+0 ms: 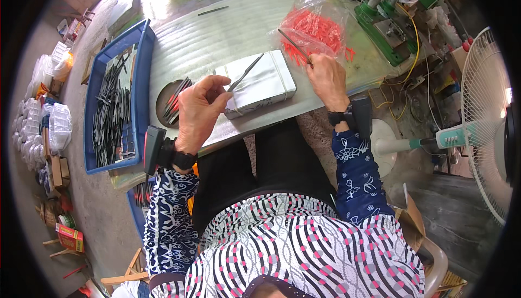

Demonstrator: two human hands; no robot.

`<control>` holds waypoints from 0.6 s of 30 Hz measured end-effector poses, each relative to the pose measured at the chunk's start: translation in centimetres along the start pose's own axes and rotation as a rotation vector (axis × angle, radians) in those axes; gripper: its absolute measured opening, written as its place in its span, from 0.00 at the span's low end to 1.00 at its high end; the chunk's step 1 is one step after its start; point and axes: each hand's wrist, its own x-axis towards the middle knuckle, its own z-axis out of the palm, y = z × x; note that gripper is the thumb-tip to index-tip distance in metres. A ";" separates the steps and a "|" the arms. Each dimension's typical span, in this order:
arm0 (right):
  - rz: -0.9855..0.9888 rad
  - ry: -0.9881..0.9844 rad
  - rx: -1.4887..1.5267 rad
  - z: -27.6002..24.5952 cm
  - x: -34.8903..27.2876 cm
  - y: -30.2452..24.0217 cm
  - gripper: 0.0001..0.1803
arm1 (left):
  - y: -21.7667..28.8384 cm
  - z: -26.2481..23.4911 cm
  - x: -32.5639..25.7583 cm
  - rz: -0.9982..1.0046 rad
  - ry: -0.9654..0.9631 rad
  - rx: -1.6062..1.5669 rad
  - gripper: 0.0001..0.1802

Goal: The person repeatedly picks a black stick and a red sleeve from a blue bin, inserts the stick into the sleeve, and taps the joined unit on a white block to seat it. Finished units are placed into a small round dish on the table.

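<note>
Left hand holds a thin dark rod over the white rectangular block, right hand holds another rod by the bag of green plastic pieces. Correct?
Not quite. In the head view the clear plastic bag holds red-orange pieces, not green. The rest stands: the left hand holds a thin dark rod over the white rectangular block, and the right hand holds another thin dark rod beside the bag.

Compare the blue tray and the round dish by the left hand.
The blue tray is rectangular and large; the round dish is small and dark. The tray is heaped with many dark rods; the dish holds only a few, some red-tipped. The tray lies farther left; the dish sits beside the left hand. Both hold thin rods.
</note>
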 end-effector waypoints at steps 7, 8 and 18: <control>-0.076 0.044 -0.027 1.5 -0.6 0.7 0.07 | -0.2 0.4 0.3 0.232 0.043 0.357 0.10; -0.081 0.055 -0.030 1.6 -0.6 0.7 0.07 | -0.2 0.4 0.4 0.258 0.042 0.386 0.10; 0.080 -0.032 0.083 -1.4 -0.7 -0.9 0.08 | -0.6 0.4 0.4 0.227 0.064 0.373 0.05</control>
